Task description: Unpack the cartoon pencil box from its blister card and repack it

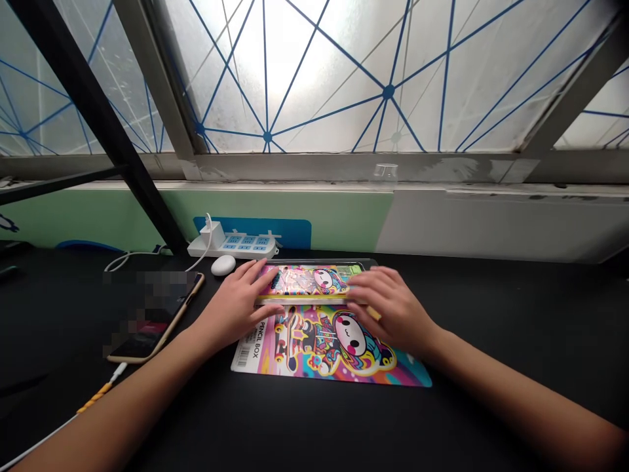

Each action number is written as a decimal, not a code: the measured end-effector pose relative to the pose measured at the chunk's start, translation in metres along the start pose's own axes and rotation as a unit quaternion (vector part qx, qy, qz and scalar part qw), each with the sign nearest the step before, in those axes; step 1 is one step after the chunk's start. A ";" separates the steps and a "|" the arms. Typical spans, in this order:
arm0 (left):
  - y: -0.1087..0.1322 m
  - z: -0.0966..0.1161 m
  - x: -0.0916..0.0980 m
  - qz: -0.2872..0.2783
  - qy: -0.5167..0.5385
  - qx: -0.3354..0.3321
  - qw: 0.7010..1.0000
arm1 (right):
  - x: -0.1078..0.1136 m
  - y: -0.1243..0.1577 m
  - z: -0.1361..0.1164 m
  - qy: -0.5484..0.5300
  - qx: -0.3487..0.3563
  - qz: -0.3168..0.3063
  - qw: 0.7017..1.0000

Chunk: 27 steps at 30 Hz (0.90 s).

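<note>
A colourful pencil box (307,282) with a cartoon print lies on the black desk (491,314). In front of it lies its flat printed card sleeve (329,347), marked "PENCIL BOX". My left hand (236,305) rests on the box's left end, fingers stretched along its lid and front edge. My right hand (388,305) lies over the box's right end, fingers bent down on the front edge. Both hands press on the box; neither lifts it.
A phone (157,314) on a charging cable lies to the left. A white power strip (233,246) with a plugged charger and a small white oval case (223,265) sit behind my left hand. A black frame post (122,151) slants at left. Windows rise behind the desk.
</note>
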<state>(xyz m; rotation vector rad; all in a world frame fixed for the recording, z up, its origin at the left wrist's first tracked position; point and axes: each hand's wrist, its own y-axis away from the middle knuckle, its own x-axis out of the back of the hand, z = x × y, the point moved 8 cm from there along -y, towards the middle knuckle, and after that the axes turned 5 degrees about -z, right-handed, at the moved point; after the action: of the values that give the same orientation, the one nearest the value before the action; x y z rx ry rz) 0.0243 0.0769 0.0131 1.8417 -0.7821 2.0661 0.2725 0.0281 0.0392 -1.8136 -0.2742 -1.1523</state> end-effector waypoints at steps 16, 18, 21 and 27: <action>-0.002 0.028 0.002 0.015 -0.094 -0.054 0.994 | -0.047 0.004 -0.068 -0.193 -0.091 -0.347 0.913; -0.003 0.031 0.001 0.012 -0.106 -0.061 0.992 | -0.047 0.002 -0.065 -0.168 -0.117 -0.312 0.928; -0.004 0.032 0.000 0.005 -0.113 -0.070 0.991 | -0.048 0.004 -0.053 -0.063 -0.173 -0.268 0.946; -0.005 0.028 -0.002 -0.005 -0.097 -0.067 0.993 | -0.047 0.005 -0.043 0.078 -0.190 -0.223 0.953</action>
<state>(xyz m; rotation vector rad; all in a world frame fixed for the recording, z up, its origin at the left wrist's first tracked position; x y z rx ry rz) 0.0510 0.0656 0.0141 1.9854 -0.9338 1.7992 0.2253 0.0043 0.0033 -2.0357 -0.4041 -1.7556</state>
